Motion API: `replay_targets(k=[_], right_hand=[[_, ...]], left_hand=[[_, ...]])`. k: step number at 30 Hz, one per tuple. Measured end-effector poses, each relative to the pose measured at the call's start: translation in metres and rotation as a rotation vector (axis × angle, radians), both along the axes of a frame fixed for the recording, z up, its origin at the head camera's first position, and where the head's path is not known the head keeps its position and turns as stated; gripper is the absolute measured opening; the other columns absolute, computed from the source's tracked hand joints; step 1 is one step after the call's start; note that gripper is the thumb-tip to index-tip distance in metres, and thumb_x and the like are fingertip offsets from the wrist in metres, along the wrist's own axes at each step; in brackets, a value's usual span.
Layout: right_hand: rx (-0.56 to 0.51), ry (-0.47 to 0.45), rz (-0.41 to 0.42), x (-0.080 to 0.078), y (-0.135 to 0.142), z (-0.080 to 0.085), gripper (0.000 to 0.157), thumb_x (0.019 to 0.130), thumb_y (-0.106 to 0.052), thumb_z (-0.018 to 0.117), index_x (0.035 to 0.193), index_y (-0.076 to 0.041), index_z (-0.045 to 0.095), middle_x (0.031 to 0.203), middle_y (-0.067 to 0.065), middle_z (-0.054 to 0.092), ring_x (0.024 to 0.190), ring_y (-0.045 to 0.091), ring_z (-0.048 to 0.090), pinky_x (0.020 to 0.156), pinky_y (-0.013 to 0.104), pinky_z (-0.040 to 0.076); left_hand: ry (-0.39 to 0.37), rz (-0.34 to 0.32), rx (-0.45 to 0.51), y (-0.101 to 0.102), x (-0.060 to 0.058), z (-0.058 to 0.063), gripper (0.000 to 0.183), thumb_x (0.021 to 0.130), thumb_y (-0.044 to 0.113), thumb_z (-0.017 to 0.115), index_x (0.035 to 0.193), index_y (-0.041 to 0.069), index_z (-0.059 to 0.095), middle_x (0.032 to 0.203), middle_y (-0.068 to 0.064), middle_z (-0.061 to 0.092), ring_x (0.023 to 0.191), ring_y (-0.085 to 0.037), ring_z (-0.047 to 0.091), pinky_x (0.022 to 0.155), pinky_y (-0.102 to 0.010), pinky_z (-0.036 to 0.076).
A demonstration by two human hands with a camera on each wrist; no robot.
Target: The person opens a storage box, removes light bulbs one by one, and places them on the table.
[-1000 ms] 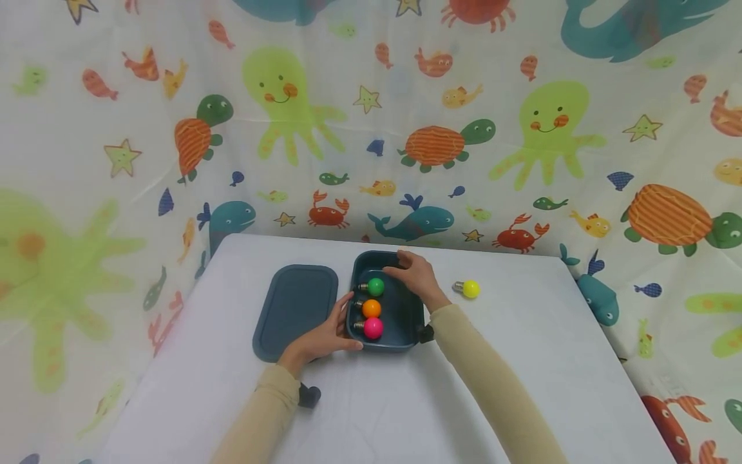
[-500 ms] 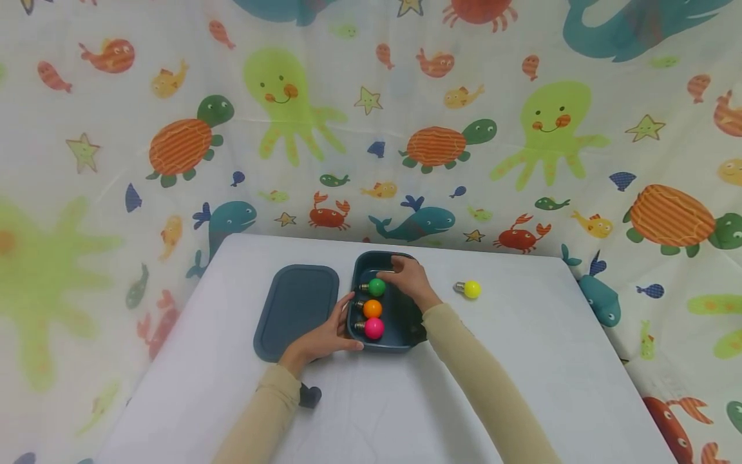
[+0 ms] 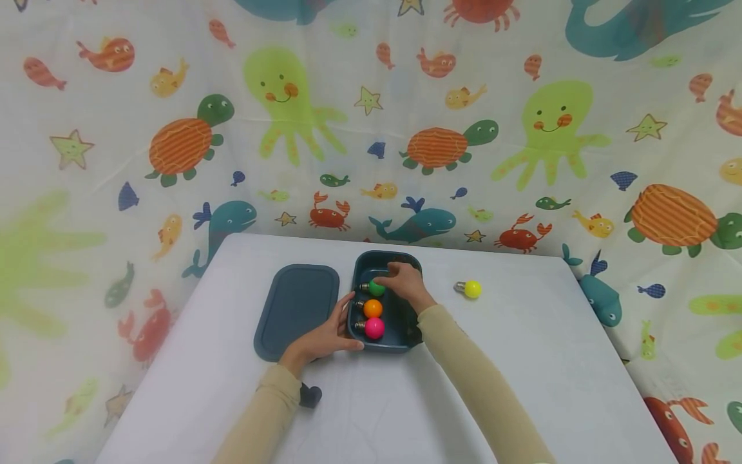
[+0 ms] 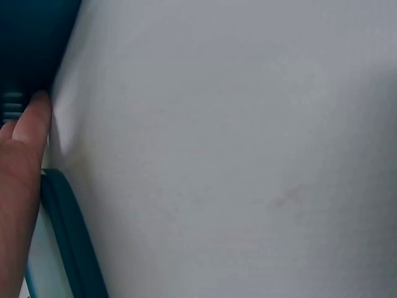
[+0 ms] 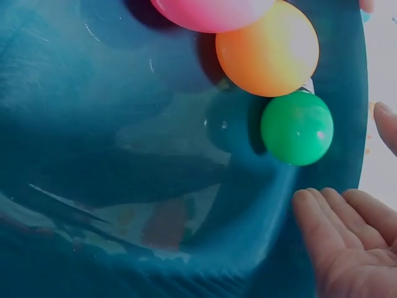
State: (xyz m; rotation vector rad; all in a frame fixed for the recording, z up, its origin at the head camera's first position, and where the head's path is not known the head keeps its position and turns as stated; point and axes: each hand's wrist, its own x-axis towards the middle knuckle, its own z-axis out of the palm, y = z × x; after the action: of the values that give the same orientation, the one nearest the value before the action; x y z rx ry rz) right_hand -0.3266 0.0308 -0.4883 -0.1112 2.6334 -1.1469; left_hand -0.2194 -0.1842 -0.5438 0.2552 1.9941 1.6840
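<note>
A dark blue-green plastic container [image 3: 406, 322] stands on the white table, with a green bulb [image 3: 377, 287], an orange bulb [image 3: 373, 309] and a pink bulb [image 3: 374, 328] in a column along its left side. My left hand [image 3: 324, 338] spans the front left corner, its thumb along the front wall and its fingers along the left wall. Reaching over the container from the right, my right hand [image 3: 408, 281] is at the green bulb. In the right wrist view, the right fingers [image 5: 335, 217] extend just beside the green bulb [image 5: 298, 129], with the thumb apart from them.
A flat, dark lid [image 3: 298, 312] lies left of the container. On the table to the right is a yellow bulb [image 3: 472, 289] with a metal screw base. Behind the table hangs a curtain [image 3: 371, 129] printed with sea animals.
My right hand has moved left and slightly nearer, from the container's back right corner to the green bulb. The left hand stays where it was.
</note>
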Motion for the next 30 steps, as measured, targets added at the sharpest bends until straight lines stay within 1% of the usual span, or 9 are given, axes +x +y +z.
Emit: replay_targets(k=[4, 7, 13, 25, 30], right_hand=[[0.022, -0.023, -0.005, 0.002, -0.002, 0.0, 0.066, 0.085, -0.039, 0.074, 0.136, -0.002, 0.054, 0.133, 0.016, 0.059, 0.116, 0.03, 0.057, 0.101, 0.045, 0.046], [0.022, -0.064, -0.028, 0.004, -0.004, 0.0, 0.065, 0.085, -0.038, 0.074, 0.135, -0.001, 0.055, 0.131, 0.017, 0.06, 0.114, 0.032, 0.057, 0.101, 0.046, 0.046], [0.026, -0.128, -0.063, 0.006, -0.008, -0.002, 0.066, 0.085, -0.037, 0.075, 0.135, 0.0, 0.054, 0.132, 0.017, 0.059, 0.115, 0.033, 0.057, 0.102, 0.048, 0.045], [0.024, -0.138, -0.045, 0.008, -0.013, -0.001, 0.06, 0.084, -0.032, 0.076, 0.13, 0.002, 0.058, 0.129, 0.018, 0.06, 0.108, 0.032, 0.057, 0.101, 0.048, 0.046], [0.028, -0.147, -0.054, 0.008, -0.015, -0.001, 0.059, 0.084, -0.031, 0.077, 0.129, 0.002, 0.059, 0.127, 0.018, 0.06, 0.106, 0.032, 0.058, 0.1, 0.046, 0.048]], left_hand=[[-0.004, 0.003, 0.004, 0.0, 0.0, 0.0, 0.11, 0.081, 0.024, 0.082, 0.153, 0.043, 0.001, 0.164, -0.013, 0.003, 0.148, -0.031, 0.018, 0.117, -0.049, 0.019], [-0.007, 0.006, 0.016, 0.001, 0.001, 0.0, 0.111, 0.081, 0.023, 0.082, 0.153, 0.043, 0.001, 0.164, -0.012, 0.003, 0.148, -0.03, 0.018, 0.117, -0.05, 0.019], [-0.01, 0.011, 0.021, 0.001, 0.001, 0.0, 0.111, 0.08, 0.023, 0.082, 0.152, 0.045, 0.001, 0.164, -0.011, 0.003, 0.148, -0.029, 0.018, 0.117, -0.049, 0.019], [-0.01, 0.015, -0.001, -0.001, 0.002, 0.001, 0.111, 0.08, 0.025, 0.082, 0.152, 0.045, 0.001, 0.164, -0.011, 0.004, 0.147, -0.03, 0.02, 0.116, -0.049, 0.02], [-0.012, 0.017, -0.008, -0.001, 0.0, -0.001, 0.111, 0.08, 0.027, 0.083, 0.153, 0.045, 0.002, 0.164, -0.011, 0.004, 0.147, -0.03, 0.02, 0.116, -0.05, 0.021]])
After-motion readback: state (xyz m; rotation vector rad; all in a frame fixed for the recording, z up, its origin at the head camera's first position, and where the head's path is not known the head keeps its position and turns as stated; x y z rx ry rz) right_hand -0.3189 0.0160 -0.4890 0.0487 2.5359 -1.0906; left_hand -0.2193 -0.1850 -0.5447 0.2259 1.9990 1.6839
